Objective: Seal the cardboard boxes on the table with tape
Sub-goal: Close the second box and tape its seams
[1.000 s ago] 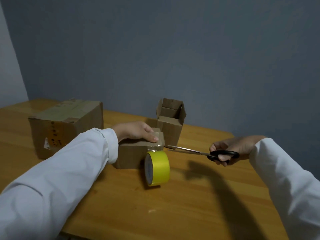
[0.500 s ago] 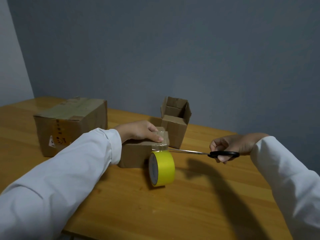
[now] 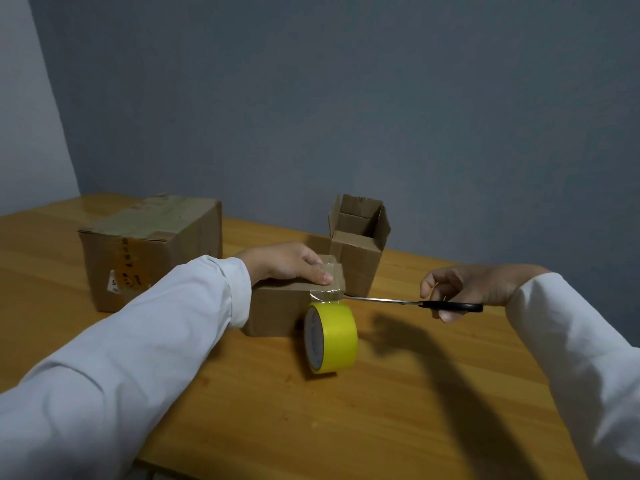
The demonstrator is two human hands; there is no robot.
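A small closed cardboard box lies at the table's middle. My left hand presses flat on its top, fingers over a strip of clear tape. That strip runs down from the box's right edge to a yellow tape roll, which stands on edge against the box. My right hand grips black-handled scissors; their blade tips reach the tape strip just above the roll.
A big taped cardboard box stands at the back left. A small box with open flaps stands upright behind the small box. The wooden table ends at the grey wall; its front edge runs along the bottom.
The scissor blades have come together and their tips have moved left to the tape strip above the roll. My left hand stays on the box top.
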